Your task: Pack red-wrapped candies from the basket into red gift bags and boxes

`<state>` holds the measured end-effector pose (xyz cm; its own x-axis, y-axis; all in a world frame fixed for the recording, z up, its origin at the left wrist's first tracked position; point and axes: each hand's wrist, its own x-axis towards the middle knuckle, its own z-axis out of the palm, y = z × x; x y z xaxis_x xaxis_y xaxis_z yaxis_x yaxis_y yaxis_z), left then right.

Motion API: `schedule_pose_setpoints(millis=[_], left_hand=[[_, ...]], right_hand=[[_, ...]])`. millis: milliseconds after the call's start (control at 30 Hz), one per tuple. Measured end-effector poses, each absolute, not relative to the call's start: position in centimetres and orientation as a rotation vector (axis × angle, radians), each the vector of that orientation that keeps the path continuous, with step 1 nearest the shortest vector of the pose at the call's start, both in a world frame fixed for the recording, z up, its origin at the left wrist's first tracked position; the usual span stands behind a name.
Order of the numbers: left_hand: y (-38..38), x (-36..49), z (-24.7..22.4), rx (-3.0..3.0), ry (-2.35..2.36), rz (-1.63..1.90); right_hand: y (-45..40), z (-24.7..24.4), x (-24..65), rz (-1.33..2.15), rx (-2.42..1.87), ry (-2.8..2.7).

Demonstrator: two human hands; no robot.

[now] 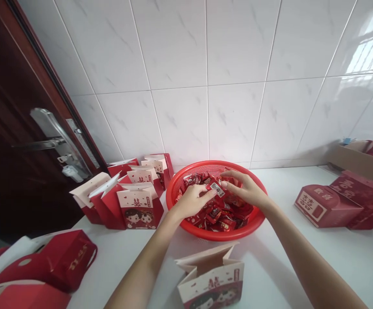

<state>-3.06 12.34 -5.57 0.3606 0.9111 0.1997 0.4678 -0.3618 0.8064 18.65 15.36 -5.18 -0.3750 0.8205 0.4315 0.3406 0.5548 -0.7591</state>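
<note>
Over a red plastic basket point(216, 234) full of small wrapped candies point(220, 216), my left hand point(194, 199) pinches a red candy packet point(217, 189) with white print. My right hand point(246, 189) is at the packet's other side, its thumb close to the edge and its fingers spread over the candies; whether the thumb touches the packet I cannot tell. Nearer to me, between my forearms, stands a paper gift bag point(212, 285) with its top open and a cartoon couple on its front.
Several similar red and cream gift bags point(137, 208) stand at the left by the wall. Large red boxes point(54, 257) lie front left. On the right are dark red boxes point(326, 206) and a cardboard carton point(350, 159). A door handle point(60, 141) shows far left.
</note>
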Motion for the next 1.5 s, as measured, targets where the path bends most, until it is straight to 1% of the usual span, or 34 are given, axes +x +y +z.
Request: schedule_pose_setpoints(millis=[67, 167, 333, 433, 500, 700, 933, 1033, 1267, 1433, 1500], left_hand=[[12.17, -2.97, -5.34, 2.012, 1.209, 0.817], [11.9, -2.85, -4.86, 2.064, 1.291, 0.723], [11.79, -2.85, -4.72, 2.161, 1.28, 0.413], [11.81, -2.84, -4.91, 2.271, 1.277, 0.213], [11.77, -2.78, -4.94, 2.285, 1.308, 0.156], [11.85, -2.54, -4.88, 2.298, 1.405, 0.223], [12.19, -2.77, -5.06, 2.207, 1.731, 0.432], [12.05, -2.74, -4.81, 2.202, 1.704, 0.467], [11.73, -2.57, -4.65, 2.275, 1.248, 0.312], [11.76, -2.78, -4.94, 2.183, 1.275, 0.076], [11.68, -2.77, -4.89, 2.156, 1.306, 0.041]], right_hand=[[15.38, -5.09, 18.63, 0.803, -0.858, -2.064], [15.49, -5.19, 18.6, 0.829, -0.821, -2.175], [15.55, -5.49, 18.55, 0.713, -0.928, -2.014], [15.6, -5.72, 18.47, 0.716, -0.951, -1.968], [15.64, -5.84, 18.42, 0.731, -0.954, -1.965], [15.63, -5.92, 18.47, 0.761, -0.932, -1.972], [15.34, -5.89, 18.51, 0.657, -0.982, -1.997], [15.25, -5.8, 18.44, 0.607, -1.019, -2.044], [15.23, -5.73, 18.37, 0.534, -1.045, -2.115], [15.1, -5.75, 18.25, 0.511, -1.075, -2.127], [15.09, -5.7, 18.22, 0.506, -1.074, -2.123]])
